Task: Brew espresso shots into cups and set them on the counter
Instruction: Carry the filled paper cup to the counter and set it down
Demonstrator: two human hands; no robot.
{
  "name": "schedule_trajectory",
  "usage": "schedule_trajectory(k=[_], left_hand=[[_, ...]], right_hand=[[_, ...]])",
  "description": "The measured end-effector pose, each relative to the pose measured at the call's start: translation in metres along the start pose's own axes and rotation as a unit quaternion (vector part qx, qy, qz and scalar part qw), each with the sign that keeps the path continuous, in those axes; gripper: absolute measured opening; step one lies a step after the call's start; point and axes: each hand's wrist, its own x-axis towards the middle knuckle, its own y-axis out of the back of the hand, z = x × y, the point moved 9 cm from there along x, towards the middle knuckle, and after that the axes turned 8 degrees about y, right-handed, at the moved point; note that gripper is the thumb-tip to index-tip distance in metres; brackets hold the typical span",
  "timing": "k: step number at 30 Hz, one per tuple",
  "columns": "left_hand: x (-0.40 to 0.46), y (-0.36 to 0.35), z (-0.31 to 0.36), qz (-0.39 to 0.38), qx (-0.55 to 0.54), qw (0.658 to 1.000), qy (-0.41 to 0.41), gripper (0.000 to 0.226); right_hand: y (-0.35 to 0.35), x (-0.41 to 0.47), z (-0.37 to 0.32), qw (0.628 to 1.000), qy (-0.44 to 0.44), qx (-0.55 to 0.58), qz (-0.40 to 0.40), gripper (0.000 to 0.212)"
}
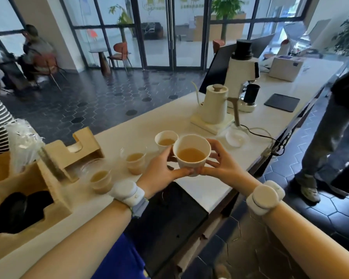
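Cup: white paper, holding pale brown liquid, lifted above the near edge of the surface; it serves as the landmark for every place below.
Left hand: on the cup's left side, fingers curled round its wall and base, thumb near the rim.
Right hand: on the cup's right side, fingers curled against its wall, thumb under the base.
Wristbands: a white band on the left wrist and a white disc-shaped one on the right wrist, both nearer the camera than the cup.
Second cup: smaller, white paper, same pale liquid, standing on the surface just behind and left of the held cup.
Clear cups: two, both with pale liquid, left of the held cup; one close by, the other further left and nearer the camera.
Cardboard holder: far left of the cup, with a plastic-wrapped bundle in front of it.
Kettle: cream gooseneck on a base, behind and right of the cup.
Grinder: white with a black top, further behind the kettle.
Glass dish: just right of the cup, on the surface.
Black box: below the cup, at the edge of the surface.
Person: standing well to the right of the cup, on the dark tiled floor.
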Motion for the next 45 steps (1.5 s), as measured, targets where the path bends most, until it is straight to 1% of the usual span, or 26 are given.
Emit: schedule_trajectory(k=[2, 4, 7, 10, 12, 17, 20, 28, 35, 41, 45], left_hand=[[0.022, -0.011, -0.008, 0.019, 0.004, 1.0, 0.017, 0.069], [0.046, -0.021, -0.013, 0.055, -0.002, 0.998, 0.04, 0.069], [0.068, -0.031, -0.016, 0.088, -0.006, 0.994, 0.065, 0.069], [0.099, -0.044, -0.021, 0.127, -0.013, 0.988, 0.091, 0.078], [0.109, -0.05, -0.027, 0.135, -0.012, 0.985, 0.103, 0.084], [0.141, -0.069, -0.043, 0.187, 0.002, 0.972, 0.144, 0.069], [0.157, -0.077, -0.056, 0.216, 0.013, 0.961, 0.17, 0.071], [0.182, -0.086, -0.086, 0.251, 0.015, 0.939, 0.235, 0.078], [0.187, -0.086, -0.095, 0.258, 0.015, 0.931, 0.257, 0.077], [0.185, -0.089, -0.102, 0.251, 0.001, 0.926, 0.281, 0.077], [0.186, -0.092, -0.102, 0.258, -0.015, 0.924, 0.283, 0.077]], right_hand=[[0.017, 0.021, 0.016, 1.0, 0.003, -0.003, -0.019, 0.07], [0.034, 0.045, 0.032, 0.998, 0.001, -0.004, -0.055, 0.068], [0.052, 0.072, 0.048, 0.997, -0.003, -0.007, -0.076, 0.069], [0.071, 0.102, 0.065, 0.992, -0.007, 0.005, -0.123, 0.069], [0.077, 0.112, 0.07, 0.992, -0.001, -0.001, -0.129, 0.067], [0.091, 0.141, 0.098, 0.981, -0.011, 0.019, -0.192, 0.071], [0.095, 0.156, 0.111, 0.976, -0.019, 0.027, -0.217, 0.071], [0.092, 0.186, 0.144, 0.965, -0.047, 0.038, -0.255, 0.069], [0.084, 0.199, 0.162, 0.96, -0.056, 0.061, -0.267, 0.064], [0.077, 0.203, 0.173, 0.956, -0.061, 0.063, -0.279, 0.067], [0.076, 0.202, 0.176, 0.957, -0.067, 0.07, -0.273, 0.066]])
